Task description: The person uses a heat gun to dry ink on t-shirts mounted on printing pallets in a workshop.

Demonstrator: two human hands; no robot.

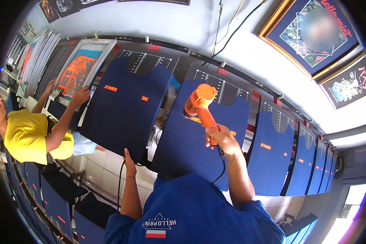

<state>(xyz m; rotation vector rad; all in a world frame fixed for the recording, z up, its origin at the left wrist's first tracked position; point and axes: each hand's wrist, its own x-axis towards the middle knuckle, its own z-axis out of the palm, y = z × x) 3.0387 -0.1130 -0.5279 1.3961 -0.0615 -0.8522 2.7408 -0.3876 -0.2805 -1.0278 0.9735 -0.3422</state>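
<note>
My right hand [222, 139] grips the handle of an orange heat gun [206, 94]. It is held over a dark blue shirt piece [181, 144] laid flat on a printing board [229, 87], and it hides part of the small orange print. A black cord [224, 164] runs down from the handle. My left hand [129, 163] is at the near edge of another dark blue shirt piece [124, 95] to the left, which bears small orange prints. Its fingers are closed around a black cord [120, 183] that hangs beside the wrist.
At left, a co-worker in a yellow shirt [26, 134] has both hands on a printing screen [83, 67] with orange ink. More boards with blue shirt pieces [270, 142] line up to the right. Behind me at lower left stand further boards [95, 213]. Framed pictures [309, 36] hang on the wall.
</note>
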